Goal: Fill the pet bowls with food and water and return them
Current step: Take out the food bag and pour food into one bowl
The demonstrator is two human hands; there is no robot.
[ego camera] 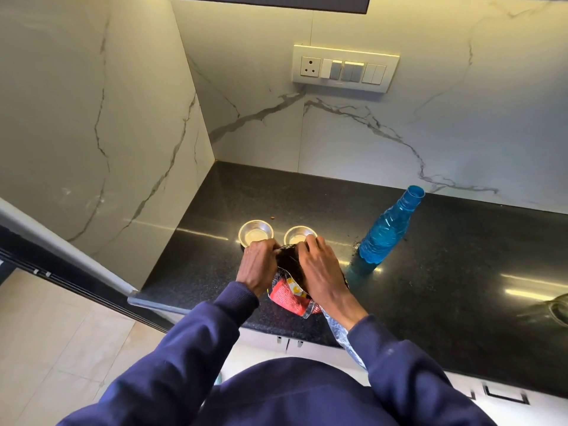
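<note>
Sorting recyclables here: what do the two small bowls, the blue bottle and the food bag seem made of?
Left bowl and right bowl: likely polished steel, silvery with bright reflections. Blue bottle: apparently translucent plastic, ribbed, light passing through. Food bag: seemingly printed plastic film, foil-like inside, crinkled and shiny.
</note>
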